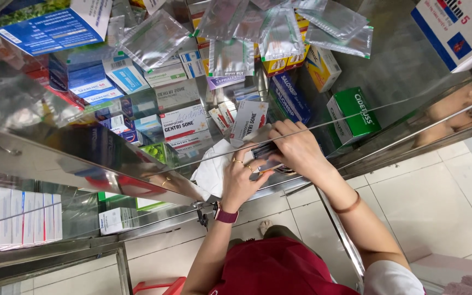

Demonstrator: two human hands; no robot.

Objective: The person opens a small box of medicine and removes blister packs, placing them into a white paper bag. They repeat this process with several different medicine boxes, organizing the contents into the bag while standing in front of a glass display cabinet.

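Both my hands reach into a glass display cabinet. My left hand [240, 178], with rings and a dark red watch, rests on a white plastic bag [212, 170] on the shelf. My right hand [295, 146] is closed around a small dark object [264, 151] together with a white and red box [249, 120]; what the dark object is stays unclear. Both hands touch each other at the fingers.
Medicine boxes crowd the shelf: a green box [354, 112], blue boxes [289, 97], white and grey boxes [184, 121]. Clear zip bags [279, 33] lie on the glass top. A metal cabinet frame [55, 158] runs left. White boxes [17, 218] stand lower left above the tiled floor [438, 207].
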